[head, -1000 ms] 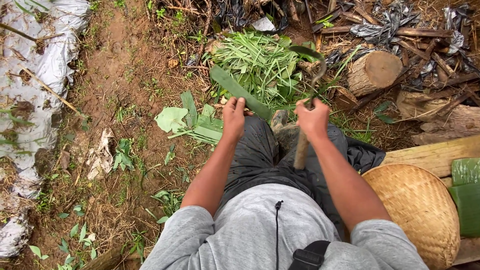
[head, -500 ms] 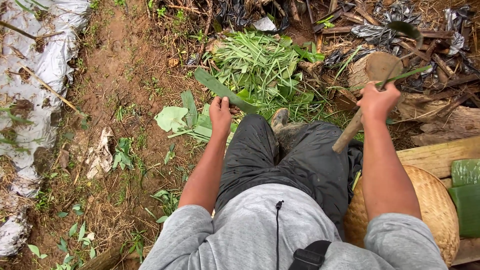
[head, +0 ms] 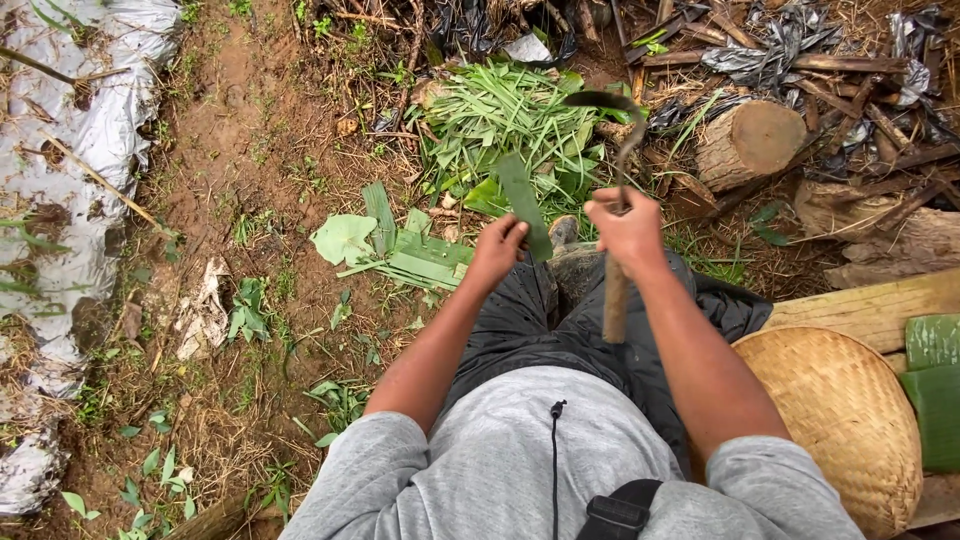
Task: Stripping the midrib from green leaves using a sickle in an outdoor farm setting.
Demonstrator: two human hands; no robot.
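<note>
My left hand (head: 497,247) grips the lower end of a long green leaf strip (head: 524,198), which points up and away from me. My right hand (head: 628,230) is closed round the wooden handle of a sickle (head: 617,150); its dark curved blade arches over the top of the strip. The handle's butt hangs down over my dark trousers. Beyond both hands lies a heap of cut green leaves (head: 510,115) on the ground.
Flat leaf pieces (head: 392,248) lie on the bare soil to the left of my knees. A woven basket (head: 840,420) and a bamboo plank with green leaf strips (head: 935,385) sit at right. A cut log (head: 750,142) and sticks lie far right; silver plastic sheet (head: 60,200) runs along the left.
My right hand swung out to the right with the sickle, then came back to the middle beside the left hand. The leaf strip has turned from slanting left to nearly upright.
</note>
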